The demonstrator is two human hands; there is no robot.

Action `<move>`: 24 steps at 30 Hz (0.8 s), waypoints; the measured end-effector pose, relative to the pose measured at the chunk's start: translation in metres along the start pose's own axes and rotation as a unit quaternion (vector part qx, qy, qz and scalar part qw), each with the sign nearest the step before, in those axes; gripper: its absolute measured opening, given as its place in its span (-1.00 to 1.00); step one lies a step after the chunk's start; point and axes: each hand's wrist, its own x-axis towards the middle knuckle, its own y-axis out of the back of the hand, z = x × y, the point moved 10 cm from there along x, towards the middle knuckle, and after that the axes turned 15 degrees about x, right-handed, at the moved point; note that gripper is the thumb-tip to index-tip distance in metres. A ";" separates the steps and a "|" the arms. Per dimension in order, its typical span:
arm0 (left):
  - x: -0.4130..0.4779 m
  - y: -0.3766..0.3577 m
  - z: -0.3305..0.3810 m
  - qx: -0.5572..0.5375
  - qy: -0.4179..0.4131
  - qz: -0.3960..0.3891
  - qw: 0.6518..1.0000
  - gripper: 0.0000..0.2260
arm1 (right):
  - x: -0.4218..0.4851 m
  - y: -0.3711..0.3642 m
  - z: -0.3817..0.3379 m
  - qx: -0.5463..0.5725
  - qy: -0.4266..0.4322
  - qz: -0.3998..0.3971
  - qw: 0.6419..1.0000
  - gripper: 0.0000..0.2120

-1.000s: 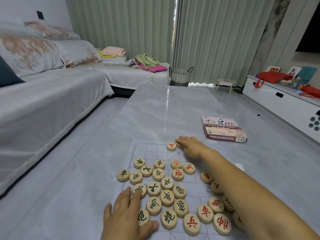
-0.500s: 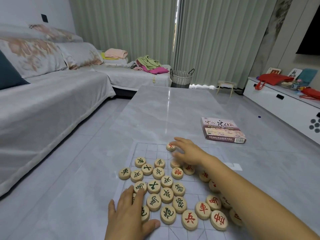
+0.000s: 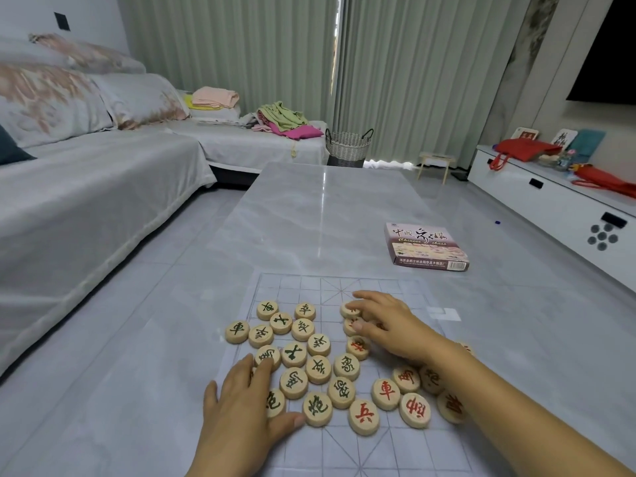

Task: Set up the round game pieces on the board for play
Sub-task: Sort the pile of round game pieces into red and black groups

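Head view: left hand (image 3: 241, 404) spread flat, right hand (image 3: 389, 325) pressing a red piece (image 3: 347, 309); its arm may bump other pieces (image 3: 406, 378) away.

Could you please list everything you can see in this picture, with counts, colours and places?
Game board: one, translucent grid sheet, near table end.
Green-marked pieces: about fifteen, pale wood, board's left.
Red-marked pieces: about ten visible, pale wood, board's right.
Chinese chess box: one, pink, beyond the board, right.
Table: one, grey marble.
Sofa: one, grey, left.
Clothes: piles, pink, green, magenta, on sofa.
Basket: one, woven, by curtains.
Curtains: pale green, behind.
Cabinet: one, white, right.
Left hand: rests flat on green-marked pieces.
Right hand: fingertips on red-marked pieces.
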 end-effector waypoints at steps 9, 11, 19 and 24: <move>-0.004 0.007 0.029 -0.020 -0.044 0.083 0.995 0.07 | -0.113 -0.037 -0.038 -0.038 -0.001 0.037 0.999 -0.20; -0.005 0.002 0.033 -0.026 -0.041 0.094 0.994 0.14 | -0.113 -0.048 -0.039 -0.060 0.004 0.058 0.997 -0.32; -0.003 0.009 0.021 -0.054 -0.024 0.106 0.993 0.21 | -0.094 -0.018 0.013 -0.080 -0.013 0.094 0.992 -0.44; 0.001 0.011 0.018 -0.088 -0.005 0.125 0.988 0.00 | -0.072 -0.001 0.026 -0.091 0.005 0.120 0.988 -0.50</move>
